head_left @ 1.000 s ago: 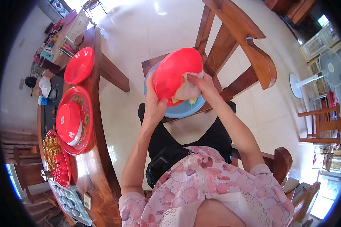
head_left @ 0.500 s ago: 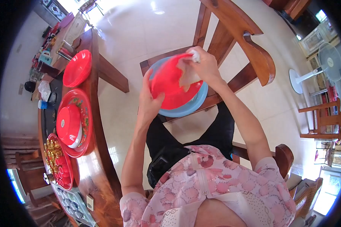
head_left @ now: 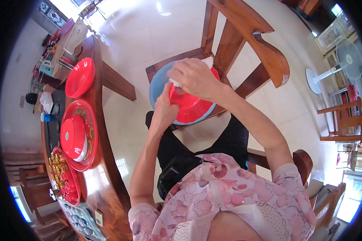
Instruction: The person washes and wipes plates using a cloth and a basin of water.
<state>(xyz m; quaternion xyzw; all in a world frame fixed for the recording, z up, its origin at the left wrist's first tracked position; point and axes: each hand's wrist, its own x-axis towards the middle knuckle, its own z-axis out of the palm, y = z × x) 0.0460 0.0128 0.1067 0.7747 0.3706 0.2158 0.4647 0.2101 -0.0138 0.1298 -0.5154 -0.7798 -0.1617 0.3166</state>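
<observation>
A red dish with a wavy rim [head_left: 194, 108] is held up over a light blue basin [head_left: 157, 89], which rests on a wooden chair [head_left: 241, 38]. My left hand [head_left: 166, 107] grips the dish's left edge, thumb on the inner side. Bunched under the fingers of my right hand [head_left: 195, 78] is a white cloth [head_left: 175, 82], pressed on the upper left rim near my left fingertips. A corner of the cloth sticks out past the knuckles. My right hand and forearm cover part of the dish, and the dish hides most of the basin's inside.
Along the left, a wooden table [head_left: 104, 160] bears stacked red dishes [head_left: 80, 78], an upturned red bowl [head_left: 73, 136] on a patterned red tray [head_left: 91, 150], a tray of gold and red cups [head_left: 62, 170] and a metal cup tray [head_left: 82, 221]. A white fan [head_left: 313, 80] stands right.
My right hand with the cloth has moved left across the dish, from its upper right edge to the upper left rim. The dish has turned and its inside faces up more.
</observation>
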